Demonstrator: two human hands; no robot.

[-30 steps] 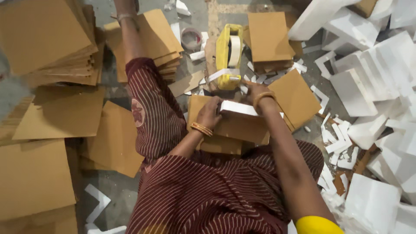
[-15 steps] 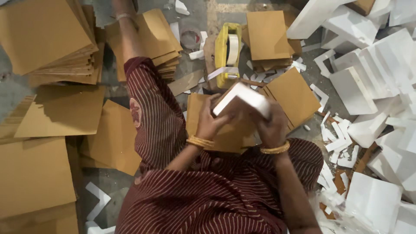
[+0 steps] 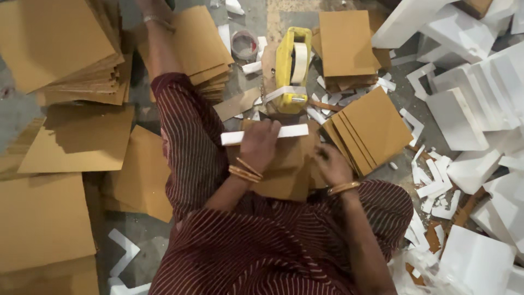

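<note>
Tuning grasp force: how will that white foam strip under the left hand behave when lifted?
The white foam strip likely feels very light and fairly stiff: it stays straight past the left hand. It is probably brittle, judging by the broken white foam scraps nearby. Flat sides suggest it won't roll.

Just one view here, a head-worn cam looking almost straight down over the person's lap and onto the floor [image 3: 136,240]. Pretty close in: the hands sit mid-frame, with the cardboard stacks [image 3: 60,49] and white foam pieces [image 3: 480,104] filling the edges.
</note>
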